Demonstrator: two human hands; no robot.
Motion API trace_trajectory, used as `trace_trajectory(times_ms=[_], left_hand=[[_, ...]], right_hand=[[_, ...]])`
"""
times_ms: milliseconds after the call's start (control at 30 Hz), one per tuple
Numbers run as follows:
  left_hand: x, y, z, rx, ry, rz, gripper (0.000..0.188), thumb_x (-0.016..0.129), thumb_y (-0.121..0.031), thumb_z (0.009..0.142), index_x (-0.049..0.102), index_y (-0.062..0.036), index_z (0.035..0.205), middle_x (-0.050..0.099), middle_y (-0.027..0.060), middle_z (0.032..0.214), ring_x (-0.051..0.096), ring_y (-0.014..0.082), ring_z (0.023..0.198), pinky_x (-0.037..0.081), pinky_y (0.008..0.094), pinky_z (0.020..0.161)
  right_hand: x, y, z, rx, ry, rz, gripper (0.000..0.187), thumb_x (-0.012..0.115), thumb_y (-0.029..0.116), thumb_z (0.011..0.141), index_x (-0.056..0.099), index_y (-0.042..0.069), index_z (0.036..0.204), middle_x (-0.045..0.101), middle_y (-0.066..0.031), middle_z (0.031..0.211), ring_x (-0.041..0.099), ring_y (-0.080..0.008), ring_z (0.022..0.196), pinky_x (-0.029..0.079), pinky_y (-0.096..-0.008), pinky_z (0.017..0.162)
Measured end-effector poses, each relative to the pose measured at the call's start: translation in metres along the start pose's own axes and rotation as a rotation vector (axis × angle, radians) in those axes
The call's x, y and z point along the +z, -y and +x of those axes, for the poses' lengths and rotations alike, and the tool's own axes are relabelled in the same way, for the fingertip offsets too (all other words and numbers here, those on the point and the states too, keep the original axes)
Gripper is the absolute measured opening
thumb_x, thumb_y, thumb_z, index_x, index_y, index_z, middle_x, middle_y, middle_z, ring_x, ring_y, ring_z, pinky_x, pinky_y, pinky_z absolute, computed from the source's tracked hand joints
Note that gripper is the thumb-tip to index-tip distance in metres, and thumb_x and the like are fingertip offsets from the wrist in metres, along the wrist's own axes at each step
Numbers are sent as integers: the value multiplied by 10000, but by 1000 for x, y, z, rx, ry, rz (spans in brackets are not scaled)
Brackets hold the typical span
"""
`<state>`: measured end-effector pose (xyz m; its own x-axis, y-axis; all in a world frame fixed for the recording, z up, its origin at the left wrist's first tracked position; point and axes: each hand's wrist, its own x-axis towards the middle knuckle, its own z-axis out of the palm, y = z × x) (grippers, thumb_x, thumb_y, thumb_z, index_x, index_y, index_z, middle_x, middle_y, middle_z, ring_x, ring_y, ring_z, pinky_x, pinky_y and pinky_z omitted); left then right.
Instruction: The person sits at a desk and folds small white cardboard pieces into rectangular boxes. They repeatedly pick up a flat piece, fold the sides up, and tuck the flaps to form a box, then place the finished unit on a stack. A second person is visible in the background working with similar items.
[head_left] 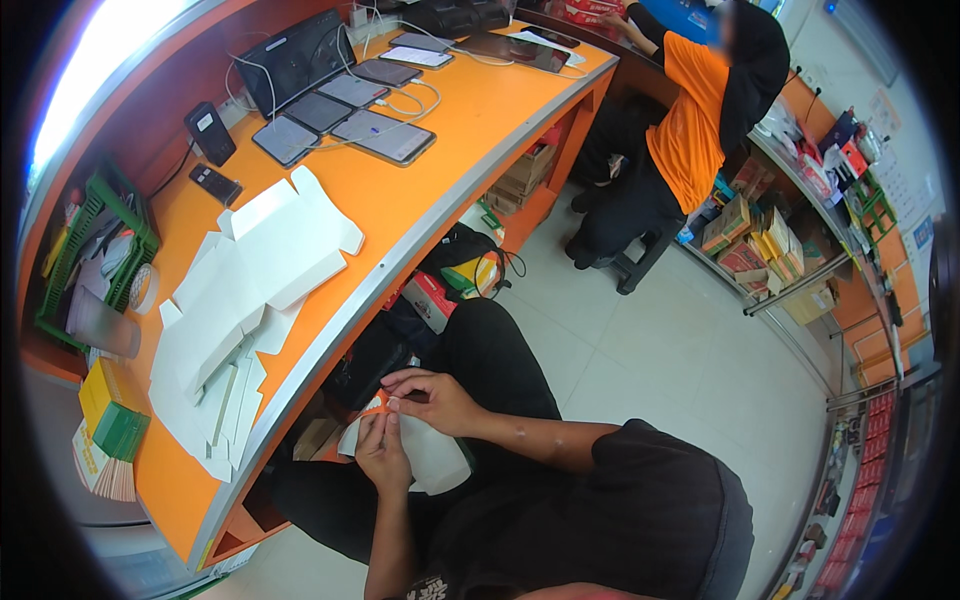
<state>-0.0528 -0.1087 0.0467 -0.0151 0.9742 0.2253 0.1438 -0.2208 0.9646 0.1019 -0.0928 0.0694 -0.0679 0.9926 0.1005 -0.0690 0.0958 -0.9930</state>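
A folding carton (432, 458), white inside with an orange printed corner, lies over my lap between my hands. My left hand (384, 455) pinches its edge from below, fingers closed near the orange part. From the right, my right hand (436, 402) grips the same corner, its thumb and forefinger pressed together on the card. Part of the carton is hidden behind my fingers. On the orange table to the left, several flat white cartons (290, 250) lie unfolded in an overlapping pile.
Several phones (385, 137) with white cables and a black laptop-like screen (295, 62) stand on the orange table (490, 100). A green basket (95, 250) and yellow-green boxes (115, 410) line its left side. A person in orange (690, 110) sits on a stool beyond.
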Motion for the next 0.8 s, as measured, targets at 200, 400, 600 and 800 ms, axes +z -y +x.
trace_trajectory(times_ms=[200,400,600,800], left_hand=[[-3,-11,2,-112,36,-92,195,638,-79,960,678,96,1036,647,62,945,589,113,847,469,236,771],[-5,-11,4,-70,41,-43,223,644,-100,962,680,92,1070,661,66,976,599,107,882,480,243,788],[-3,-28,14,-116,4,-68,173,686,-59,924,691,80,1027,654,61,907,594,97,823,461,218,736],[-9,-19,14,-124,24,-39,183,696,-61,918,692,63,1052,649,67,921,600,100,835,473,222,741]], right_hand=[[-5,10,3,29,52,-46,132,689,82,908,715,-25,980,655,-121,1180,643,-166,1044,520,-295,909],[-5,15,2,28,85,-36,148,692,93,909,715,-30,988,652,-108,1158,644,-148,1006,531,-284,870],[-6,15,7,-87,62,-121,167,706,96,890,715,-20,1010,653,-103,1135,655,-148,961,540,-278,831],[-5,7,8,41,80,32,178,711,80,878,718,-11,1031,671,-101,1112,667,-145,943,545,-277,820]])
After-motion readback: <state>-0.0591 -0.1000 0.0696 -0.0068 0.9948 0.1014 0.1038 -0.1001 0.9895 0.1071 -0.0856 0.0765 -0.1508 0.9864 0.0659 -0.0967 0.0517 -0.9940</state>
